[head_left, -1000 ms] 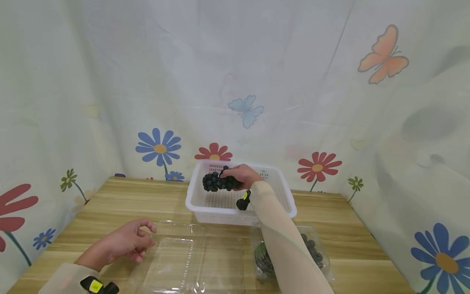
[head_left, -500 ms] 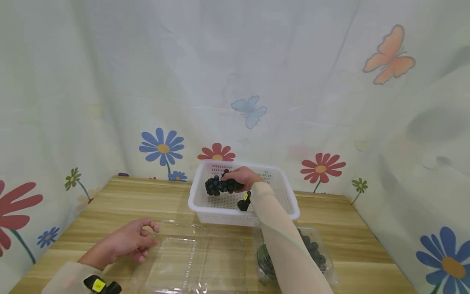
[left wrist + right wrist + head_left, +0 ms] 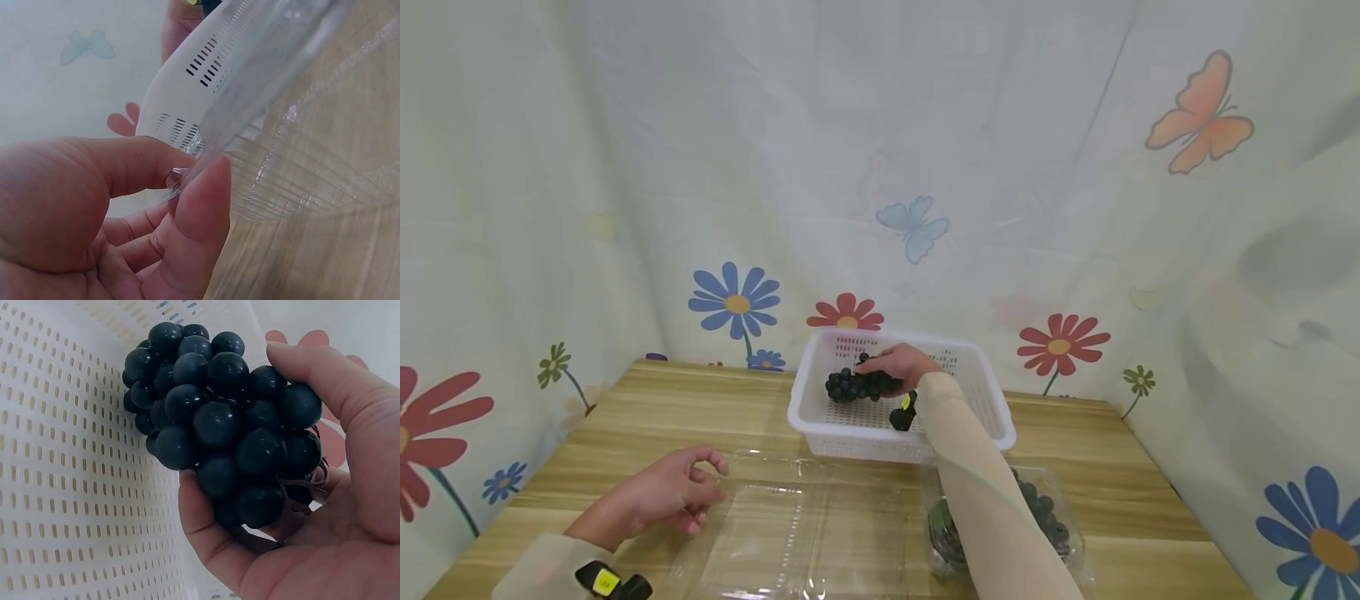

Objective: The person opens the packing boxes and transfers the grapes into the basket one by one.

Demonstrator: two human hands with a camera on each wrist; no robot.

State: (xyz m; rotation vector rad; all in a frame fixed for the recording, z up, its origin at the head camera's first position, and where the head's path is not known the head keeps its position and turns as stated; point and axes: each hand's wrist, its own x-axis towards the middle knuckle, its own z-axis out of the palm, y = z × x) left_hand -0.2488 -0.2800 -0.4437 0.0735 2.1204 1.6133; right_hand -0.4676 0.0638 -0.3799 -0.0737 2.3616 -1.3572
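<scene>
A bunch of dark grapes (image 3: 206, 425) lies in my right hand (image 3: 312, 500), whose fingers curl round it. In the head view, that hand (image 3: 904, 365) and the grapes (image 3: 850, 386) are within the white perforated basket (image 3: 865, 443). Whether the bunch touches the basket floor, I cannot tell. At lower left, my left hand (image 3: 673, 490) is beside an open clear plastic box (image 3: 775, 533). Up close in the left wrist view, the left thumb and a finger (image 3: 203, 212) pinch the edge of the clear plastic (image 3: 250, 94).
A second clear box (image 3: 1056, 508) with dark grapes in it stands at the right, partly hidden by my right forearm (image 3: 985, 492). The wooden table (image 3: 715, 408) meets a curtain (image 3: 880, 125) printed with flowers and butterflies at its back and sides.
My right hand has lowered the grapes slightly deeper into the basket. The left hand keeps its place at the box, while the whole head view has shifted a little.
</scene>
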